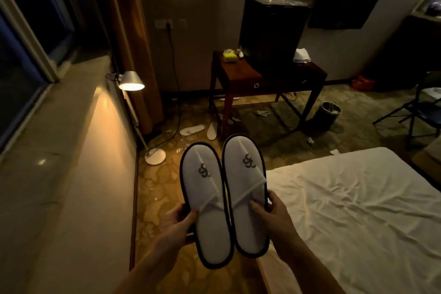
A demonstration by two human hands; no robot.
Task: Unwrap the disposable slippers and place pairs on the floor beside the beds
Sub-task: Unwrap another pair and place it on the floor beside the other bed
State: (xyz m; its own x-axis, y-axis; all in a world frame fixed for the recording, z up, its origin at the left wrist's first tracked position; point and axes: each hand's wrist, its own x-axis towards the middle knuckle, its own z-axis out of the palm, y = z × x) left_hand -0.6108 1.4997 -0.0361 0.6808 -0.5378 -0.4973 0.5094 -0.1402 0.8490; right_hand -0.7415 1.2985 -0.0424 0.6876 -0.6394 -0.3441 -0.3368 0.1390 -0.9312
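Note:
I hold two white slippers with black trim and a dark logo side by side in the air, toes pointing away from me. My left hand [177,223] grips the left slipper [206,200] at its outer edge, thumb on top. My right hand [272,212] grips the right slipper [245,188] the same way. Both are unwrapped. They hang over the patterned carpet [157,198] between the window ledge and the bed [358,210], whose white sheet fills the lower right.
A floor lamp [131,81] stands lit by the ledge, its base [155,156] and cable on the carpet. Loose slippers [192,130] and clear wrapping lie near a wooden desk [241,76] bearing a black cabinet. A waste bin [329,112] and a folding chair [420,107] stand beyond.

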